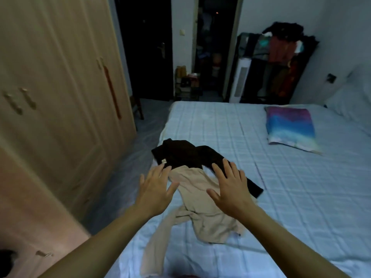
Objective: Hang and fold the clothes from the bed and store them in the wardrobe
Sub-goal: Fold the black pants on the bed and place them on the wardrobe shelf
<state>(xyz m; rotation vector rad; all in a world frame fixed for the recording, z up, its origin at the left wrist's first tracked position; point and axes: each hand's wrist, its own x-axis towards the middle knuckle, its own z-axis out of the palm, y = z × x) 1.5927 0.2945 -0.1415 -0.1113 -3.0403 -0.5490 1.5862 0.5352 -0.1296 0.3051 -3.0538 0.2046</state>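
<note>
While both hands reach out with fingers spread wide, holding nothing, the left hand (155, 190) and right hand (230, 186) are above two crumpled garments on the quilted pale-blue checked bed (281, 187): one soft beige cloth top (200, 213) and one dark brown garment (184, 155).

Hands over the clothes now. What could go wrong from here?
The black garment and beige garment overlap, so the right hand may lift both at once.
The black garment lies at the bed edge and could slide to the floor.
The wardrobe doors are shut; full hands may struggle to open them.
</note>
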